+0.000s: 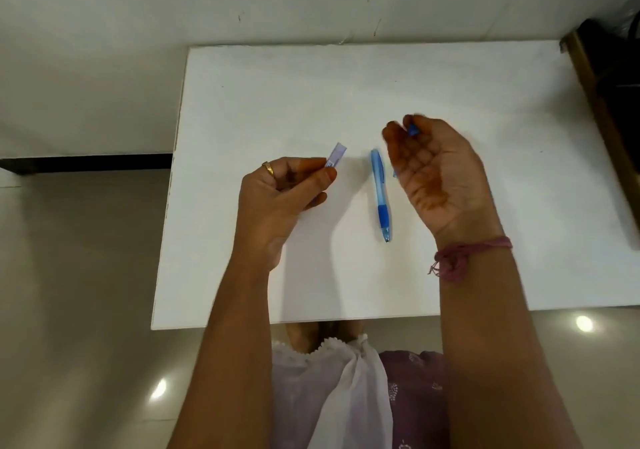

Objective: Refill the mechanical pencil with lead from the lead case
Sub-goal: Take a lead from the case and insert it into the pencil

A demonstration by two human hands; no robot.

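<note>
- Left hand, left of the mechanical pencil: fingers curled, thumb and forefinger pinched on the lower end of the lead case.
- Lead case: pale lilac, flat and narrow, tilted up and away from the hand toward the pencil's far end; clear of the pencil, with bare counter between.
- Gold ring on one finger of the left hand, on the side away from the pencil.
- Right hand, just right of the pencil: palm turned up and mostly spread, fingers loosely bent; fingertips blurred.
- Small blue piece nipped between thumb and a fingertip of the right hand, beyond the pencil's far end; too blurred to name for certain.
- Mechanical pencil: translucent blue barrel with a darker blue grip, flat on the white counter, touched by neither hand; tip toward the person, other end away.
- Sliver of something blue just right of the pencil, at the edge of the right palm, mostly hidden; cannot tell what.
- Reddish thread band around the right wrist, nearer the person than the pencil's tip.
- Dark wooden edge far right of the pencil, past the counter's corner.
</note>
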